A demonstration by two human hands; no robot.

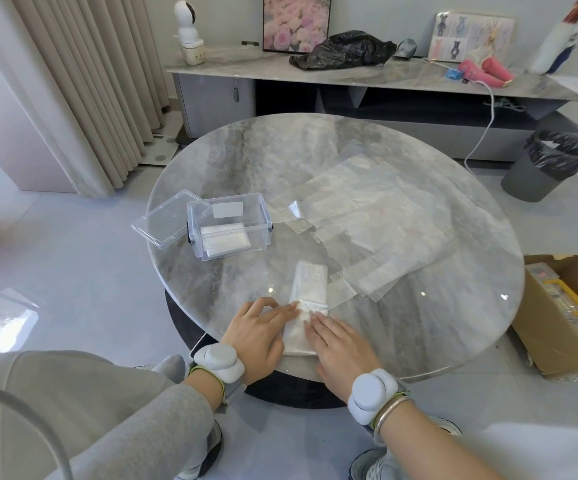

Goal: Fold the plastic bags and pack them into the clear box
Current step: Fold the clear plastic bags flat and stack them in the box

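Here the folded plastic bag (pixel 306 303) lies as a long thin strip on the round table (pixel 419 341), close to the near edge. Its long side runs from the person out toward the far side of the table, leaning just a little to the right. It looks milky white and crinkly, and you can see through it a bit. The far end has a tiny zigzag edge. The near end lies between the two hands. The left hand (pixel 258 332) lies flat and open, with its fingers (pixel 282 311) pressing on the left side of the strip. The right hand (pixel 341 341) is flat and open too, and its fingers (pixel 318 318) press on the right side. Neither hand is closed around the bag; both just push it down. Each wrist has a gray band on it. Just past the strip and to the right, more plastic bags (pixel 367 223) lie spread out flat and see-through, and one touches the strip's right side. Farther out and to the left of the hands stands the clear box (pixel 230 225), open at the top. One folded bag (pixel 223 239) lies inside it on the bottom. The clear lid (pixel 168 220) lies just beside the box on its left, touching it.
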